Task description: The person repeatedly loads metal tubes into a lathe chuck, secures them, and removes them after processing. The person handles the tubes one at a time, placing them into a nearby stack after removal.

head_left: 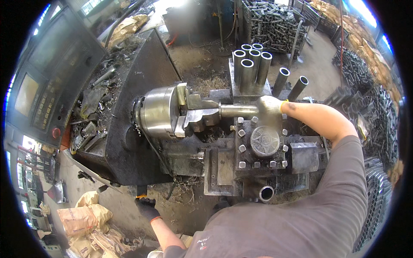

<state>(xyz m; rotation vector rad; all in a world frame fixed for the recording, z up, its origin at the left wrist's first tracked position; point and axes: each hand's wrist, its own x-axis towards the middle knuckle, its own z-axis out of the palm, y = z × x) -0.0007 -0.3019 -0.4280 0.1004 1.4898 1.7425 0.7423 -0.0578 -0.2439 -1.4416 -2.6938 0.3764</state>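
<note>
Metalworking machine shop. A lathe chuck [160, 112] sits at centre. Left of the chuck: a machine control panel [43, 92]. Right of the chuck: a bolted tool post [262, 142]. Beyond the chuck: upright steel tubes [251, 64] and stacked tube stock [271, 23]. Metal swarf [211, 81] covers nearby surfaces.
</note>
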